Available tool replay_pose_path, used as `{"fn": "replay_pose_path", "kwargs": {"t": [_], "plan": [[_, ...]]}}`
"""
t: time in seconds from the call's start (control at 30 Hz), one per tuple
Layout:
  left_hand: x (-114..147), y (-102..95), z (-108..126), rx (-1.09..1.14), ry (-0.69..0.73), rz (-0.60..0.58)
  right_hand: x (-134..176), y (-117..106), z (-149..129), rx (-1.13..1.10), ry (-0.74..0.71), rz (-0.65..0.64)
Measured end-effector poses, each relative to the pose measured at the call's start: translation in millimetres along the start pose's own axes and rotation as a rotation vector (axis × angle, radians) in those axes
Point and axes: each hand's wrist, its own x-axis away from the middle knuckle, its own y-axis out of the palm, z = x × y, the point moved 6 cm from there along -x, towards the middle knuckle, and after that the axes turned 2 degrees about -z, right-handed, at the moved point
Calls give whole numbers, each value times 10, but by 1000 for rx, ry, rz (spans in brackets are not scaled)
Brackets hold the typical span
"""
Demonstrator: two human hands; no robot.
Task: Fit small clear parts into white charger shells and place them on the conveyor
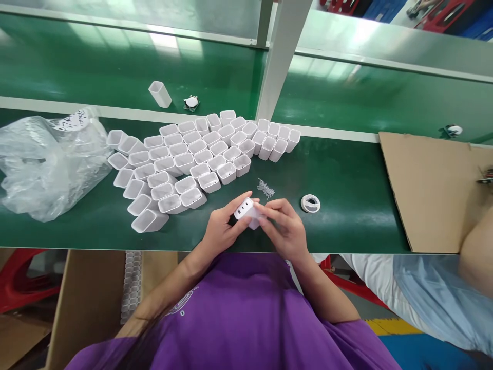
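Note:
A white charger case (244, 207) with several dark port slots in its end face is held up just above the near part of the bench. My left hand (225, 223) grips it from the left, fingers behind and thumb along its near side. My right hand (285, 226) is closed at the case's right side, its thumb and fingertips touching it. Whether a small part sits between those fingertips I cannot tell. Just beyond the case lies a little heap of small clear pieces (265, 188).
Many hollow white cases (200, 158) stand close together to the left, beside a clear plastic bag (54, 159). A tape roll (310, 203) lies to the right. Cardboard (427, 190) covers the right end, near another person's arm (479, 252). A white post (283, 56) rises behind.

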Motion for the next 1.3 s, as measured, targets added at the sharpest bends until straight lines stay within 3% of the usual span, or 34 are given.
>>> {"fn": "replay_pose_path", "kwargs": {"t": [0.13,0.43,0.83,1.17,1.3], "plan": [[-5,16,-27,42,-43,-39,-30,79,110,-237,210,-3],[1,-7,-114,134,-85,1,-48,282,181,-523,374,-53],[3,-50,-67,65,-2,58,-58,274,151,-505,350,-69],[30,-65,-132,-29,-95,55,-38,266,124,-437,306,-87],[28,-10,-150,79,-120,-22,-25,290,173,-528,373,-91]]}}
